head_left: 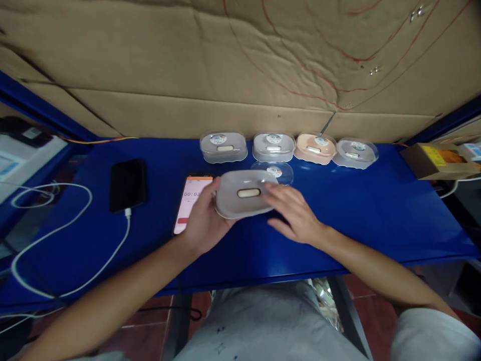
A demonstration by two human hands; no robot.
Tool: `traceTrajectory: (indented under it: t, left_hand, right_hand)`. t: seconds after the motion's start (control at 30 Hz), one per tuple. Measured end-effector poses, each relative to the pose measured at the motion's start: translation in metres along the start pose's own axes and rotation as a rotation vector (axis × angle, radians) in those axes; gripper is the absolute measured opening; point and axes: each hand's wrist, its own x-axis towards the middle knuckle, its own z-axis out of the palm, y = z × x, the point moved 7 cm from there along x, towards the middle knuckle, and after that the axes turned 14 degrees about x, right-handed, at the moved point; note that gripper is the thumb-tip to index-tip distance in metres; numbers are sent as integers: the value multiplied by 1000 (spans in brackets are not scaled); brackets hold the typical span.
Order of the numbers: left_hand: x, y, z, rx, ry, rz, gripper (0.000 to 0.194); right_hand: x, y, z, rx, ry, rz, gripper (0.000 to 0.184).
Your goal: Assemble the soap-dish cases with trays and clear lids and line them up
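Note:
I hold a frosted plastic case [244,193] with a small beige oval part in its middle, just above the blue table [376,210]. My left hand [205,218] grips its left edge, fingers curled under it. My right hand [293,213] rests on its right side, fingers laid over the edge. A clear lid [278,171] with a round sticker lies right behind the case. Along the back stand several similar lidded cases: two grey ones [223,147] [273,146], a peach one [314,148] and a clear one [355,153].
A phone with a running timer [190,200] lies left of my left hand. A dark phone [128,184] lies further left, with a white cable [56,235] looping to the table's left end. A cardboard box [436,161] sits at the right. Cardboard sheeting [225,65] backs the table.

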Motion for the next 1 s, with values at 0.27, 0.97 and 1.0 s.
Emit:
traceTrajectory:
  t: [0.27,0.97,1.0]
  left_hand:
    - [10,42,-26,-80,254,189,31]
    - [12,-5,-9,135,73,-62,36]
    - [11,-10,-6,148,29,-96,40]
  right_hand:
    - [-4,61,-1,-148,-78,349,60]
    - [-2,20,-30,271,223,249,54]
    - [0,12,-26,248,162,187,58]
